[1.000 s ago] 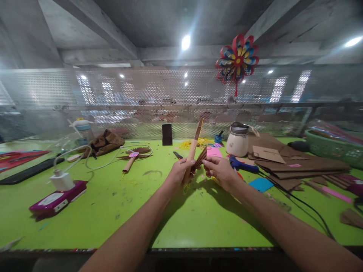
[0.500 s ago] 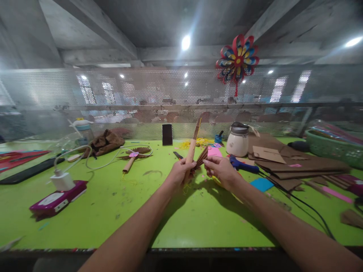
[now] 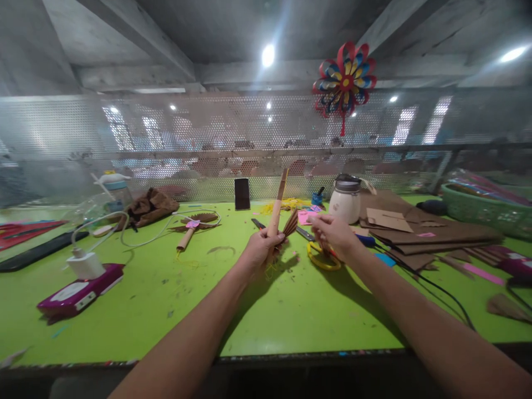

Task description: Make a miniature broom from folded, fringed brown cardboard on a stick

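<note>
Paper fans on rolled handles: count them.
2. One paper fan is in the left hand, its handle upright; another fan lies flat on the green table. More may be hidden under the clutter.

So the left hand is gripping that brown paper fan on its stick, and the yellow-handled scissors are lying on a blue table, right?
Not quite: the table is bright green, not blue, as the head view shows. The rest holds: the left hand grips the brown paper fan on its stick, and the yellow-handled scissors lie on the table just under the right hand.
</note>
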`<state>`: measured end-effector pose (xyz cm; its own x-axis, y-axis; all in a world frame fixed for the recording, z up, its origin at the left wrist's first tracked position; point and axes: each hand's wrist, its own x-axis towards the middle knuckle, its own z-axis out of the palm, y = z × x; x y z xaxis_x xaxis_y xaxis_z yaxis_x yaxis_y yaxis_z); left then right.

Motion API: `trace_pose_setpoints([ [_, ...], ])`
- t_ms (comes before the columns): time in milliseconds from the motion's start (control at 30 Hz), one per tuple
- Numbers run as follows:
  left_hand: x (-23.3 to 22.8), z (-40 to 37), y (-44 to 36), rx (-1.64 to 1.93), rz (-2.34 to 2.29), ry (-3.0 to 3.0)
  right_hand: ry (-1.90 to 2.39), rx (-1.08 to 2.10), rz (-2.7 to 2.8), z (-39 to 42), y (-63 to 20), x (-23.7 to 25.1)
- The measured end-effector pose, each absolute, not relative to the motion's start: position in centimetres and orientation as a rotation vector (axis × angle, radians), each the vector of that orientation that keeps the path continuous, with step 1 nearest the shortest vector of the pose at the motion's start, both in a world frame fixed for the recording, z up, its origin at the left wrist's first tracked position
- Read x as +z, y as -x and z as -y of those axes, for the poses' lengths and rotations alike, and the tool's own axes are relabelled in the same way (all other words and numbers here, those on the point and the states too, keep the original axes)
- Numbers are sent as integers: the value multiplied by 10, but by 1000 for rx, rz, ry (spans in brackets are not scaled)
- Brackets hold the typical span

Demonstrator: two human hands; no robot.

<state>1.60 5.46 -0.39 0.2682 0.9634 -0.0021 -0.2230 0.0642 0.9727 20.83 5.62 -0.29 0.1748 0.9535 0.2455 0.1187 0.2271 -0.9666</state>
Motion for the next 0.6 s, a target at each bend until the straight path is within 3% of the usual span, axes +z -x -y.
trace_pose_setpoints([
  [133,-5,-59,-15,1132,-896,-1113,1680,235,1414,-74,-253,1],
  [600,-11,-63,-16,1077,-966,-1121,2152,169,1864,-80,-263,-6],
])
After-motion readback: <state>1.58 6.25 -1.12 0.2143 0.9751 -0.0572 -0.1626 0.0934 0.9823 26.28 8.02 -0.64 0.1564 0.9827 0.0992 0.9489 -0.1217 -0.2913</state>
